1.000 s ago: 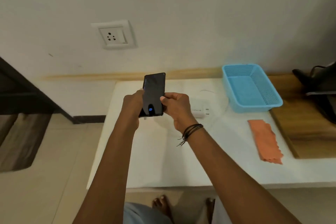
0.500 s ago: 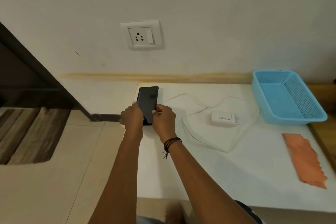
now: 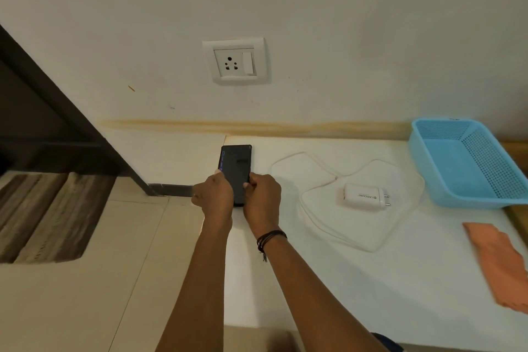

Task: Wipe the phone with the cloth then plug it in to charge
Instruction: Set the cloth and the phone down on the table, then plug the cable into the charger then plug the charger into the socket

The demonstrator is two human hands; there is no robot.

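Note:
A black phone (image 3: 236,166) is held low over the left end of the white table (image 3: 285,280), screen up, its far end pointing at the wall. My left hand (image 3: 213,197) grips its left edge and my right hand (image 3: 263,199) grips its right edge; the near end is hidden between them. A white charger (image 3: 365,195) lies on the table to the right, inside the loops of its white cable (image 3: 317,208). The orange cloth (image 3: 501,264) lies flat at the table's right. A white wall socket (image 3: 235,61) sits above the phone.
A blue plastic basket (image 3: 468,163) stands at the back right against the wall. A wooden surface (image 3: 518,216) borders the table on the right. Left of the table are beige floor tiles (image 3: 85,280), a striped mat (image 3: 43,214) and dark furniture (image 3: 43,111).
Both hands have carried the phone down and to the left end of the table, from raised in the air to close to the surface. My view has swung left, so the socket now sits centred.

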